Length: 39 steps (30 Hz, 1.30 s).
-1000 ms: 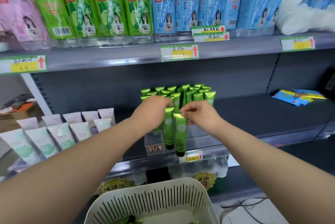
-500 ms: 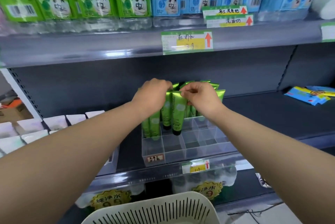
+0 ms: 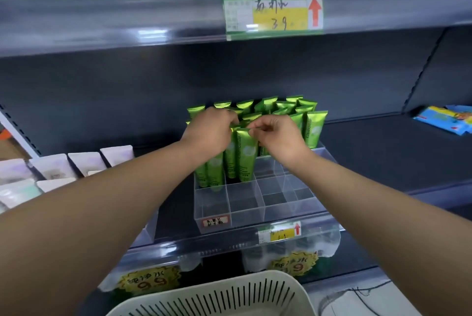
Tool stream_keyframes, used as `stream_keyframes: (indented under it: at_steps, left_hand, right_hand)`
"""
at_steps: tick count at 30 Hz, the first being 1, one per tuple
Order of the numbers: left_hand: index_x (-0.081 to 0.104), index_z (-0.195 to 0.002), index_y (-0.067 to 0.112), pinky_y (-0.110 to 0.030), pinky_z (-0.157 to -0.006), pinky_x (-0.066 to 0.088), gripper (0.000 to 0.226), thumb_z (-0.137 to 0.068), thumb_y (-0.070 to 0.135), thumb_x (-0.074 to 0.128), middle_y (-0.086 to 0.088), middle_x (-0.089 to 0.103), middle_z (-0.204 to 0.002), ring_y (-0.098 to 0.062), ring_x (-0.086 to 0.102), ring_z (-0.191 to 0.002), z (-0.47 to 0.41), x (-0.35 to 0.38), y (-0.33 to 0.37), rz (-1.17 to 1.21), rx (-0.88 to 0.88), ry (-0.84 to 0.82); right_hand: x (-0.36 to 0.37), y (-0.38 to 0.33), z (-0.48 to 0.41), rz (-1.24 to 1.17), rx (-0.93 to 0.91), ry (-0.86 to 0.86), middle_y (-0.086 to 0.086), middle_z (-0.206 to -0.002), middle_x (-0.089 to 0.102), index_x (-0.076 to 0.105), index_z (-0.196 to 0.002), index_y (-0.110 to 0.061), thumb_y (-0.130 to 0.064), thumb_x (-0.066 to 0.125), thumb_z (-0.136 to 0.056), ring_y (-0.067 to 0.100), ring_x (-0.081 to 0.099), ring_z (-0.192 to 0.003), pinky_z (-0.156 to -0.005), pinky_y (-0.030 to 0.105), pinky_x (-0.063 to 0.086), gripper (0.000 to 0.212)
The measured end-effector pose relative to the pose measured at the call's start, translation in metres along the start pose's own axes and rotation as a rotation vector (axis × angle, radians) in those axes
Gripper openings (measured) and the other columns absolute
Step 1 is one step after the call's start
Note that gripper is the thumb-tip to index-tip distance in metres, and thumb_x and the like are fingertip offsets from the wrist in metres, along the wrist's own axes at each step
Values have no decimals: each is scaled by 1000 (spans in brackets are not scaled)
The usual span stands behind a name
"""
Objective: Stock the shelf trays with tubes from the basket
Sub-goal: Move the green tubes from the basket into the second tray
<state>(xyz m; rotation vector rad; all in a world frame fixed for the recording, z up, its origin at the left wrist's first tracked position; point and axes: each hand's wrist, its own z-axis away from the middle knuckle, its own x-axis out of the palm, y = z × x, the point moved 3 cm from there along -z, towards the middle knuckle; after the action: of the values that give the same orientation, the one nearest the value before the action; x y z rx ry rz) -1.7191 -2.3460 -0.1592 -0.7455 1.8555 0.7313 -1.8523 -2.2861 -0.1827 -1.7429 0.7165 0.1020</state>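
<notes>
Tubes of green cream stood cap-down in the rear cells of our clear shelf tray, the nearer cells not yet filled. Our right hand pinched the crimped top of the front tube, its cap low at a middle-row cell, seated or not we could not tell. Our left hand curled over the top of the neighbouring tube. We judged the risk lay in the thin dividers: a cap landing on one would tip the tube forward, and a nudge from either wrist could topple the packed rows behind. The basket sat below, near us; whether tubes remained inside we could not tell.
</notes>
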Motion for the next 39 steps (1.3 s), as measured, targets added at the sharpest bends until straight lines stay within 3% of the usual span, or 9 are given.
stream_keyframes:
  at_steps: [3,7,12,17,20,24,30,33,39]
  left_hand:
    - [64,-118,21,-38,-87,51,40,-87,2,46,-6,65,-118,-26,61,-103,1,5,-4,6,0,-10]
    - [63,-118,19,-36,-87,50,41,-86,1,45,-7,65,-118,-26,61,-105,2,10,-6,28,-11,-16]
    - [63,-118,21,-34,-83,50,41,-86,3,45,-8,65,-114,-26,60,-103,1,13,-4,36,-34,-11]
    - [61,-119,19,-33,-78,50,34,-89,11,47,-8,66,-110,-27,61,-98,7,11,-2,16,-34,-18]
    - [59,-120,16,-36,-78,51,32,-92,14,44,-9,64,-114,-28,61,-97,15,5,0,-19,4,-28]
    - [52,-125,14,-42,-81,51,33,-93,16,42,-9,57,-121,-29,57,-102,29,-7,4,-79,31,-55]
    - [38,-138,17,-39,-104,37,52,-88,29,45,-4,40,-143,-25,39,-129,55,-31,13,-207,73,-114]
    - [28,-144,21,-43,-111,28,61,-88,40,44,-5,29,-151,-26,29,-137,72,-43,19,-263,67,-131]
    - [25,-145,21,-42,-115,18,64,-87,44,43,-4,29,-151,-23,25,-139,110,-69,36,-277,82,-67]
  right_hand:
    - [6,7,0,9,19,-10,-14,-69,59,72,-91,-9,-7,64,-86,-5,50,-59,-58,2,38,10]
    - [13,12,1,10,23,-37,-11,-73,61,72,-91,-9,-6,62,-87,-4,52,-64,-64,11,40,11]
    - [12,12,2,54,12,-5,-6,-82,62,72,-97,-9,-6,58,-89,-5,52,-66,-62,6,39,16]
    - [11,3,8,144,31,-17,3,-108,66,65,-111,-9,-4,57,-88,15,61,-99,-88,22,46,26]
    - [8,-4,14,291,12,2,4,-120,59,61,-119,-15,-11,58,-87,20,59,-106,-91,27,46,32]
    - [5,-18,25,433,-28,-7,8,-129,48,52,-128,-15,-17,58,-86,27,50,-117,-98,33,42,42]
    - [-1,-40,51,726,-66,-66,-2,-147,29,35,-140,-27,-40,53,-84,24,27,-134,-105,44,32,60]
    - [-6,-51,65,789,-63,-94,-3,-153,20,28,-142,-30,-46,49,-84,23,17,-140,-107,47,26,64]
    - [-11,-73,99,830,-70,-140,-7,-158,5,18,-146,-33,-52,42,-86,22,2,-145,-113,51,17,67]
